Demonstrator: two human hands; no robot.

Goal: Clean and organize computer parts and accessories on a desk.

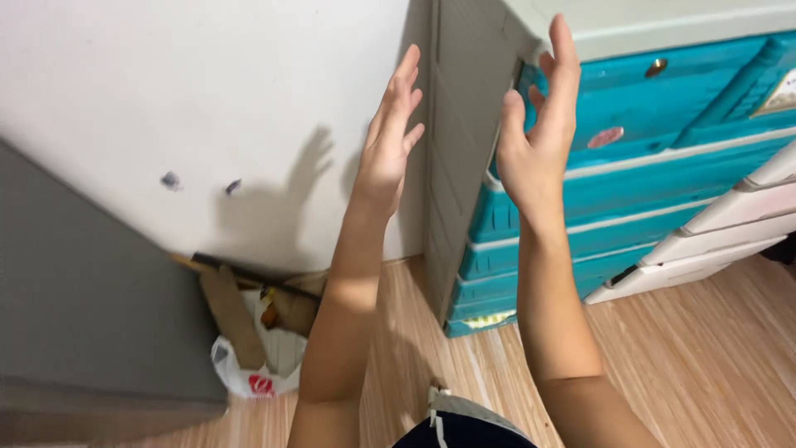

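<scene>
Both hands are raised, palms facing each other, holding nothing. The left hand (390, 149) has its fingers straight and close together, up against the white wall (207, 108). The right hand (535, 141) has its fingers loosely spread and sits in front of the drawer unit (630, 166), near its top corner; whether it touches I cannot tell. The unit stands against the wall, grey-sided with teal drawers.

If that hand pushes or pulls high up on the unit, I judge the tall plastic frame could rock or a drawer slide out.

The floor (688, 365) is pale wood planks. A white bag (249, 377) with cardboard scraps sits by the wall, beside a grey cabinet (91, 315). A white drawer set (730, 232) leans at the right.
</scene>
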